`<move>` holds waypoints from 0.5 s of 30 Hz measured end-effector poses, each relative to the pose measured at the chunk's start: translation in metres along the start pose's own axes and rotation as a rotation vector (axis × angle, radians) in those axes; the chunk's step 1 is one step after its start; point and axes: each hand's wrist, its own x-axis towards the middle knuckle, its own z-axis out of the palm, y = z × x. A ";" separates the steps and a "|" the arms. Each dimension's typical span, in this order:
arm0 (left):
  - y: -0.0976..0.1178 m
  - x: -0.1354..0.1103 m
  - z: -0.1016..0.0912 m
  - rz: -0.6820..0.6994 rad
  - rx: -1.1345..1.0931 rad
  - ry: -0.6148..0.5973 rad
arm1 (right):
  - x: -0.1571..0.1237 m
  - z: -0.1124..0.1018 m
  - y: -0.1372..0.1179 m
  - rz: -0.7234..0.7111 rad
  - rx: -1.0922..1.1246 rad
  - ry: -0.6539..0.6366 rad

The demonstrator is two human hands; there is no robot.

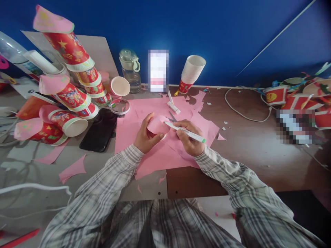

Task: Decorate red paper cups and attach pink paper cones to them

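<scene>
Two grips over pink paper (157, 156): left hand (144, 138) around a cup (158, 125), right hand (190, 140) around a marker (186, 133); bare tabletop (254, 153) rightward.

Pink-covered cup (158, 125), white marker (184, 132) (green-ended) tip on it

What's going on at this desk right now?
A person's left hand holds a pink piece, apparently paper over a cup, above the pink sheets on the desk. The right hand holds a marker with its tip against that piece. Scissors lie just behind, and red cups capped in pink are piled at left.
</scene>
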 end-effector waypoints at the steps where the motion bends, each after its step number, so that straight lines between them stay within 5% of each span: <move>1: 0.000 0.000 0.000 0.000 0.006 0.001 | 0.000 0.000 0.000 0.004 -0.006 -0.004; 15: -0.002 0.000 0.001 -0.018 -0.026 0.002 | -0.001 -0.003 -0.004 -0.067 -0.043 0.002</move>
